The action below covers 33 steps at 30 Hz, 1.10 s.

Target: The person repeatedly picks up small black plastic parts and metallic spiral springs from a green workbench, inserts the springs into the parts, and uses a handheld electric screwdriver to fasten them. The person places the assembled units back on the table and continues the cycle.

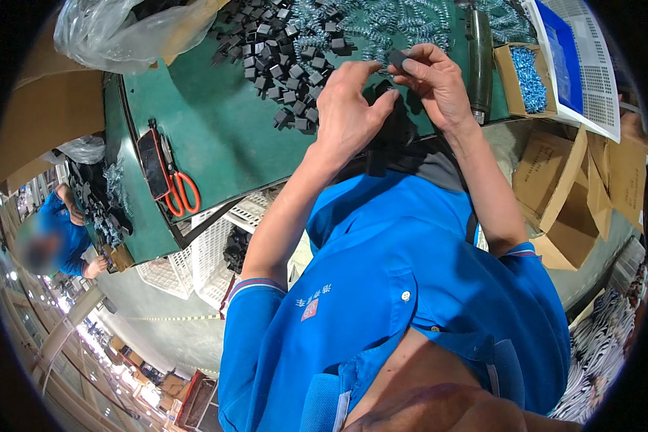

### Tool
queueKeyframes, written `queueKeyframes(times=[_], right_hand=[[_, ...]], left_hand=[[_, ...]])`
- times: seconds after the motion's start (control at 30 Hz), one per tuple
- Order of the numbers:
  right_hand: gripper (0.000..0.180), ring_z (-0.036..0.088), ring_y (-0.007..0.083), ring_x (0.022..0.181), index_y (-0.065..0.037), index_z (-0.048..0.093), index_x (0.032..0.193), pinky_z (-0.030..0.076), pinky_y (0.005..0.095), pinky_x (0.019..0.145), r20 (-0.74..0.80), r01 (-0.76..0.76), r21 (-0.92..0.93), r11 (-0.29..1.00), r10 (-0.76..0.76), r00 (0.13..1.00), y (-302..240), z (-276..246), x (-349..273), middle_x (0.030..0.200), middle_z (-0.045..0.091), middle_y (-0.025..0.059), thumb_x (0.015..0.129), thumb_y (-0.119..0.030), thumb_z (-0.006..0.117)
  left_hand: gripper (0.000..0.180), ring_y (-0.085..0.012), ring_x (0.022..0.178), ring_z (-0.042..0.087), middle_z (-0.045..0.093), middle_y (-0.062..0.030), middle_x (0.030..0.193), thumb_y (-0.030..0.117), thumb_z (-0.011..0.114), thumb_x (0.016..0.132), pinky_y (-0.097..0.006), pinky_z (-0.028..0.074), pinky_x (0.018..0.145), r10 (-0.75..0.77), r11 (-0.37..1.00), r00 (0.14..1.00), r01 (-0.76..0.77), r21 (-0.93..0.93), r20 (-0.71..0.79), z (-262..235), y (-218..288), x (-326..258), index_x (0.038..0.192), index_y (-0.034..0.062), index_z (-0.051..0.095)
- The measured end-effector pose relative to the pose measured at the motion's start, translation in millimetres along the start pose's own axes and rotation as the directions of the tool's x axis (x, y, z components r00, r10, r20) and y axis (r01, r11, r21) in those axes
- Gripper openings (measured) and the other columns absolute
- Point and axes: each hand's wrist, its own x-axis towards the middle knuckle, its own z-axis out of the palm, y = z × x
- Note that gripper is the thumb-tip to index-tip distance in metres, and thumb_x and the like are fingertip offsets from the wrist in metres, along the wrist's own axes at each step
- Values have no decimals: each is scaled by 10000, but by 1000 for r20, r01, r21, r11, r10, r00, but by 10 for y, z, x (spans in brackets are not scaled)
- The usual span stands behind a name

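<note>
We hold our right hand (435, 83) above the green workbench (209, 122), its thumb and forefinger pinched on a small black plastic part (398, 57). Our left hand (349, 108) is just beside it, fingers curled narrow, fingertips meeting the same part. Behind the hands lie a heap of black plastic parts (281, 54) and a heap of metal springs (381, 21). Red-handled scissors (180, 191) rest near the bench's left edge. A small cardboard box of blue screws (527, 78) stands to the right.

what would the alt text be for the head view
A person in a blue shirt holds a small black part between the right hand and left hand over a green table strewn with black parts and metal springs; red-handled scissors lie nearby.
</note>
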Motion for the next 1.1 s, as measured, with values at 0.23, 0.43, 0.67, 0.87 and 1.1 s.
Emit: queueKeyframes(times=[0.23, 0.43, 0.67, 0.87, 1.1], right_hand=[[288, 615, 145, 1049, 3, 597, 1166, 486, 275, 934, 89, 158, -110, 981, -149, 985, -147, 241, -266, 1112, 652, 71, 884, -1, 649], [316, 614, 144, 1054, -27, 643, 1189, 482, 290, 939, 182, 283, -443, 851, -224, 957, -257, 263, -455, 1134, 662, 40, 876, 17, 644], [419, 670, 255, 942, -30, 679, 1122, 529, 308, 801, 503, 589, -753, 293, -319, 803, -472, 295, -485, 1087, 683, 114, 713, 57, 690], [251, 684, 141, 898, 15, 594, 1099, 534, 241, 691, 68, 148, -673, 724, -139, 988, -453, 245, -570, 984, 639, 71, 851, 20, 632], [238, 550, 27, 732, 9, 636, 1063, 458, 182, 630, -95, 67, -585, 808, -150, 984, -242, 228, -435, 892, 631, -8, 842, -20, 718]], left_hand=[[295, -205, 869, 640, 677, -99, 953, 87, 786, 745, -307, 505, 758, -64, 925, 991, 14, -380, -120, -29, 179, -47, 1019, 10, 708], [242, -189, 854, 630, 674, -94, 943, 17, 760, 741, -283, 506, 750, 163, 960, 966, -202, -196, -201, -60, 245, -162, 974, 14, 697], [239, -284, 855, 620, 648, -97, 910, 27, 753, 681, -367, 504, 737, 177, 979, 979, -185, -87, -98, -100, 310, -220, 903, 20, 666], [450, -326, 995, 616, 643, -162, 1043, 172, 794, 720, -386, 495, 867, 82, 996, 996, -81, 31, -31, -180, 121, -188, 1117, 13, 654], [440, -322, 909, 610, 632, -135, 938, 285, 768, 762, -408, 501, 796, -82, 979, 993, 64, 193, 88, -18, -111, -271, 1089, 6, 672]])
